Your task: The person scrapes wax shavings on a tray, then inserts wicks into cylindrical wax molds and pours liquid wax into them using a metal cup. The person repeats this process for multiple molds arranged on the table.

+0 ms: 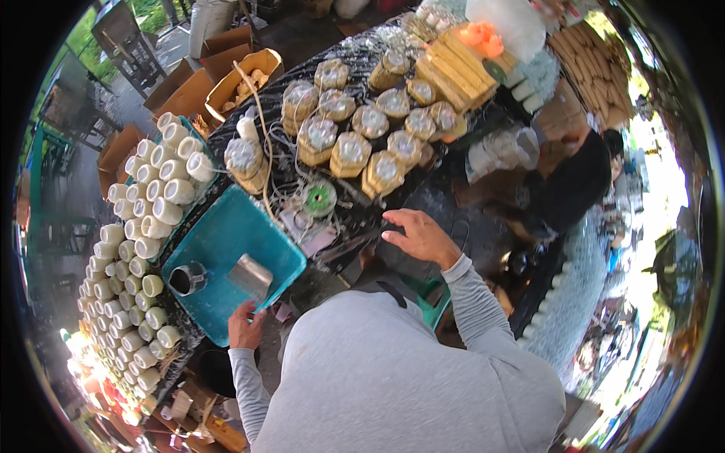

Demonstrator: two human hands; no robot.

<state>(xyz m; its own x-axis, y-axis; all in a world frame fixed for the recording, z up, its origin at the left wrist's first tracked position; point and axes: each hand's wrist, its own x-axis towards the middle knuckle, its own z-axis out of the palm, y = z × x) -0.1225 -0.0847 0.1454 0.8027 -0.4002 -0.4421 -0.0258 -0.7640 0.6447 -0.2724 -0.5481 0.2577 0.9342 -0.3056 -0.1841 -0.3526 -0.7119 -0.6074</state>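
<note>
On the far left, at nine o'clock from the turquoise tray [234, 219], rows of white containers [147, 249] are massed. Within the tray, a dark round cup [187, 279] is seen resting at ten o'clock from the left hand [245, 326]. That hand is placed at the tray's near edge, its fingers pointed towards twelve and partly curled; whether the rim is pinched or merely touched cannot be told. Directly at twelve from it, just beyond the fingertips, a flat grey piece [251, 277] is laid inside the tray, its long axis seemingly turned from ten to four. It is found between eight and nine o'clock from the right hand, well apart, so the left is clearly nearer. Farther right, at one o'clock from the left hand, a green spool [319, 198] is set among cords. Wrapped tan bundles [351, 153] are grouped beyond it. The right hand [423, 238] is held with thumb and fingers parted towards nine; whether anything dark is gripped between them cannot be told.
</note>
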